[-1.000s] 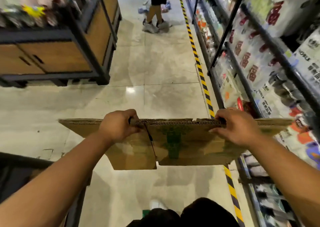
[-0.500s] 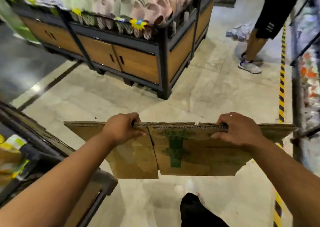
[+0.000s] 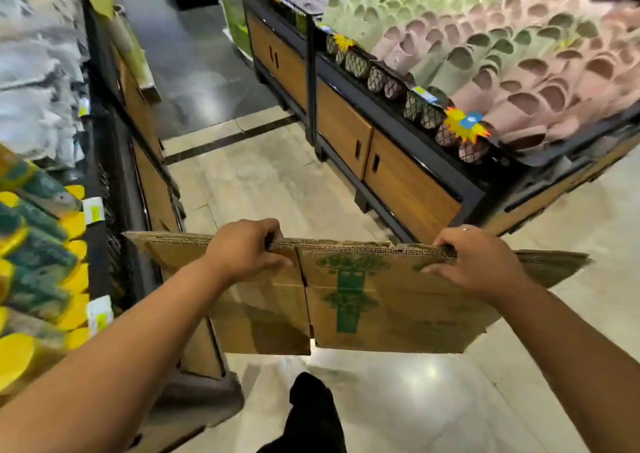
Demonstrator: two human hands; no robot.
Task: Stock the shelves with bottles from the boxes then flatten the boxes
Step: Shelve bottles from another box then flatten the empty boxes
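A flattened brown cardboard box (image 3: pixel 388 307) with a green print hangs upright in front of me, above the tiled floor. My left hand (image 3: pixel 246 250) grips its top edge left of the middle, fingers curled over the far side. My right hand (image 3: pixel 474 262) grips the same edge further right, thumb on the near face. No bottles are in view.
A display stand (image 3: pixel 398 161) with wooden doors, loaded with green and pink slippers, fills the right. A shelf unit (image 3: pixel 62 231) with yellow-capped packs runs along the left. A tiled aisle (image 3: pixel 263 175) opens between them. My dark-clad leg (image 3: pixel 311 414) shows below the box.
My view has swung left: the refrigerated shelves and the standing person left the frame, and the slipper stand and left shelf unit came in. Both hands keep the same grip on the box.
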